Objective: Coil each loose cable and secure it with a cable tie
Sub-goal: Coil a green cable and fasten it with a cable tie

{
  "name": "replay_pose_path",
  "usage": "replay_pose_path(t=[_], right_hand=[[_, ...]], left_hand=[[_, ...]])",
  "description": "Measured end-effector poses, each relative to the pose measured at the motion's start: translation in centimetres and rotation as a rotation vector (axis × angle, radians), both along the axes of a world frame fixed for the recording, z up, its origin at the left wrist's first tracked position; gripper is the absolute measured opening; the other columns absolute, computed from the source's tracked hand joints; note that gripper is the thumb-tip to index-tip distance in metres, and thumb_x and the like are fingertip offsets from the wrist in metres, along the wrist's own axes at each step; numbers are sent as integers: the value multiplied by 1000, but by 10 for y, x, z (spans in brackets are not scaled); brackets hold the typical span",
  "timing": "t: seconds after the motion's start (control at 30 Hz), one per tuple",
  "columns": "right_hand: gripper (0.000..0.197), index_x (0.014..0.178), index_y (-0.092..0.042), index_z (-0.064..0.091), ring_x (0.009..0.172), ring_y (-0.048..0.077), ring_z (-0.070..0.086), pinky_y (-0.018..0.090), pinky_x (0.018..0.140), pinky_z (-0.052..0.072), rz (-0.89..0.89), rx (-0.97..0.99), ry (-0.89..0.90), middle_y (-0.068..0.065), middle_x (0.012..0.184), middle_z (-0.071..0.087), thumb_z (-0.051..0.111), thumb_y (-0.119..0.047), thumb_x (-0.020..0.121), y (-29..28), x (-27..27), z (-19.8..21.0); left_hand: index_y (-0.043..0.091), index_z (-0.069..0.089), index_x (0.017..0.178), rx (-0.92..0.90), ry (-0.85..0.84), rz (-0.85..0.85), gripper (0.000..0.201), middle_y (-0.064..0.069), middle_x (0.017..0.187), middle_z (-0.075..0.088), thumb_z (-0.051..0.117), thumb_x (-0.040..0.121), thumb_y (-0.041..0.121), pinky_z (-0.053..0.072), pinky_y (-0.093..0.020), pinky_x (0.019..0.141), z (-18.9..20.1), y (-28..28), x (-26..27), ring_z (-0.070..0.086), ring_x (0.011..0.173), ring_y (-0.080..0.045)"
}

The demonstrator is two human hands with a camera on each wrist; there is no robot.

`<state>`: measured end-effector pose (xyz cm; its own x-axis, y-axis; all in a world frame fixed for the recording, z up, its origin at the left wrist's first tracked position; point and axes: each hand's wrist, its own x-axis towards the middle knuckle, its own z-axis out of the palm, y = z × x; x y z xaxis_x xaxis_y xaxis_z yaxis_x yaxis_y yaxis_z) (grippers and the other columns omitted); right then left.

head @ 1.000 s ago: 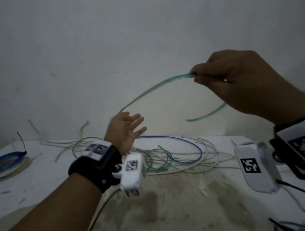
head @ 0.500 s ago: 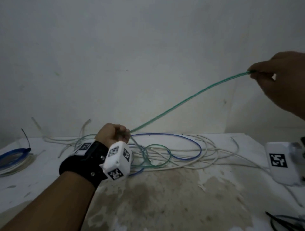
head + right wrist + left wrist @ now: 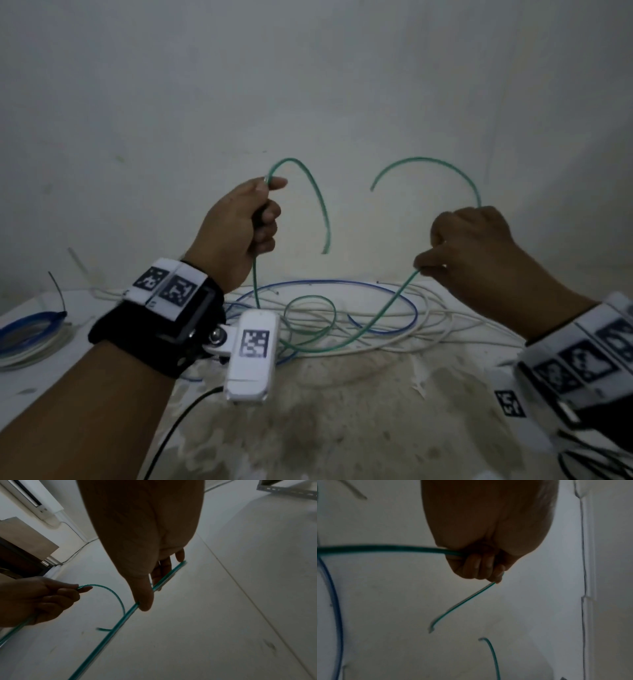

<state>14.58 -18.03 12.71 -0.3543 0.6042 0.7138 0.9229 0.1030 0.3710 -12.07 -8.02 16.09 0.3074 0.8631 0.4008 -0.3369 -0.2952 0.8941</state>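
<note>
A thin green cable [image 3: 383,313] runs up from the table to both raised hands. My left hand [image 3: 251,219] grips it in a fist, and one free end [image 3: 317,202] arcs over and hangs down on its right. My right hand [image 3: 459,246] pinches the cable between thumb and curled fingers, with the other free end [image 3: 428,164] curving up and leftward above it. The left wrist view shows curled fingers [image 3: 477,566] round the green cable [image 3: 385,548]. In the right wrist view the thumb [image 3: 144,596] presses the green cable [image 3: 120,622]. The cable's middle lies in loops on the table.
A tangle of white cables [image 3: 435,329] and a blue cable [image 3: 342,284] lies on the stained white table [image 3: 342,428] against the wall. A coiled blue and white bundle [image 3: 30,332] with a black tie sits at the far left. Black wires [image 3: 596,466] lie at bottom right.
My left hand has risen from the table with the green cable in its fist. My right hand has come back in from the far right and lower, so the taut cable now sags.
</note>
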Motion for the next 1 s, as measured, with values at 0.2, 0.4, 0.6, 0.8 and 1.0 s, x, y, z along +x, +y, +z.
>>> replay_pose_path(t=[0.2, 0.4, 0.6, 0.8, 1.0], right_hand=[[19, 65, -24, 74, 102, 30, 43, 50, 100, 23, 34, 54, -3, 14, 98, 59, 87, -14, 56, -4, -20, -11], [18, 71, -17, 75, 103, 36, 59, 44, 93, 42, 141, -8, -78, 16, 96, 63, 84, -4, 62, -1, -19, -27], [17, 66, -18, 74, 107, 36, 61, 37, 96, 44, 166, -122, -95, 16, 97, 66, 83, -5, 62, -9, -26, -35], [18, 68, -18, 74, 114, 34, 58, 36, 94, 46, 168, -154, -98, 17, 104, 66, 84, -4, 61, -13, -28, -40], [24, 68, -19, 75, 115, 35, 59, 44, 92, 48, 144, -207, -78, 19, 110, 67, 89, -7, 53, -11, -30, -40]], left_hand=[[21, 53, 102, -17, 58, 78, 23, 5, 60, 42, 31, 104, 18, 21, -20, 43, -6, 2, 3, 24, 46, -9], [13, 56, 110, -161, 160, 48, 22, 1, 64, 43, 37, 103, 20, 25, -19, 43, -34, 7, 12, 30, 49, -10], [11, 59, 97, -257, 256, -163, 38, 3, 66, 50, 44, 96, 45, 24, -19, 41, -46, -3, 22, 31, 45, -9], [13, 53, 83, -154, 399, -24, 12, -8, 74, 45, 53, 96, 14, 24, -19, 43, -57, -8, 30, 28, 47, -11], [17, 50, 85, -215, 373, 20, 15, -7, 94, 64, 47, 99, 21, 36, -23, 46, -63, -6, 30, 40, 51, -12]])
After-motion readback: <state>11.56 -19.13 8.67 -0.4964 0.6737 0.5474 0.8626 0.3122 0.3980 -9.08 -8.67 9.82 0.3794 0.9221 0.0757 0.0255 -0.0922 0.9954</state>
